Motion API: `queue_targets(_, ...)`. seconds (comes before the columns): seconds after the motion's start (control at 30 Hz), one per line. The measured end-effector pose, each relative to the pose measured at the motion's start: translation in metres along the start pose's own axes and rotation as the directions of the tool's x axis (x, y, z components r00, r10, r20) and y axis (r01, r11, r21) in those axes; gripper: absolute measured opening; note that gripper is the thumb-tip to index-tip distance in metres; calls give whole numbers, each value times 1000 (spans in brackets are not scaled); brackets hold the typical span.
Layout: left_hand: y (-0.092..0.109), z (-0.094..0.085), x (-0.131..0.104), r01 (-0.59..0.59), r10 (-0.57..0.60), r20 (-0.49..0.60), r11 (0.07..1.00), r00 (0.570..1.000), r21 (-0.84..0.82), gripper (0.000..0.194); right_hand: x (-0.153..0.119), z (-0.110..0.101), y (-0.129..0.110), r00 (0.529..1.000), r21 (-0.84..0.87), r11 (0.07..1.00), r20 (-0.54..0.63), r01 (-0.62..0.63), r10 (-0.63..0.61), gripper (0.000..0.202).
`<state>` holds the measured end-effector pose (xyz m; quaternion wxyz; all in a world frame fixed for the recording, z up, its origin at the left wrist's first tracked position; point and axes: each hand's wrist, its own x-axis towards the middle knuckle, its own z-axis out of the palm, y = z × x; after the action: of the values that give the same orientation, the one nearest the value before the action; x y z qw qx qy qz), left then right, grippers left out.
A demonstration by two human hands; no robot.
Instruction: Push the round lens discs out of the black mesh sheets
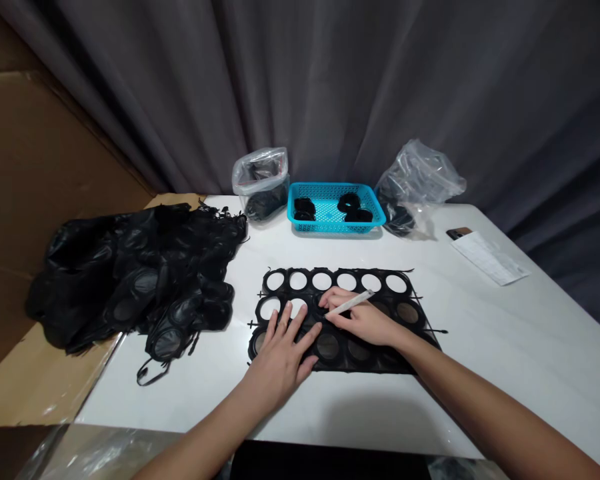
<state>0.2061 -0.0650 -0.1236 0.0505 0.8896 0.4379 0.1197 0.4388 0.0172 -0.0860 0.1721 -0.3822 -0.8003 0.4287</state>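
Note:
A black sheet (pixel 334 360) with rows of round rings lies flat on the white table. White shows through the rings of the back row and through the left ones of the middle row; others look dark or grey inside. My left hand (pixel 283 353) is spread open on the sheet's left part, fingers pressing near the middle row. In my right hand (pixel 353 320) is a slim white pen-like tool (pixel 351 302), held slantwise. Those fingers are at a middle-row ring, and the tool's tip is too small to make out.
A heap of similar black pieces (pixel 145 267) covers the left side, partly on cardboard (pixel 17 373). Behind the sheet stand a blue basket (pixel 336 228) with black discs and two clear plastic bags (pixel 261 180), (pixel 423 173). A phone (pixel 459 233) and paper (pixel 490 258) lie right.

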Motion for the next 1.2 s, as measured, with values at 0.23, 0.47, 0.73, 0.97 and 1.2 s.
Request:
queue_targets(0.23,1,3,-1,21,-21,9,999,1000,34,60,-5,26,-4,986,-304,942,-39,141,-160,11)
queue_targets(0.47,0,3,-3,60,-60,2,998,998,21,55,-14,-22,28,827,-201,960,-560,-196,52,19)
queue_targets(0.73,16,-4,42,-116,114,-45,992,992,-41,52,-46,-22,19,975,-92,988,-195,-126,106,18)
queue_targets(0.97,8,9,45,-177,189,75,975,979,-135,61,-42,-27,18,992,-42,995,-94,-89,85,11)
queue_targets(1.2,8,4,45,-179,192,98,975,976,-129,60,-42,-28,16,995,-54,995,-52,-85,83,15)
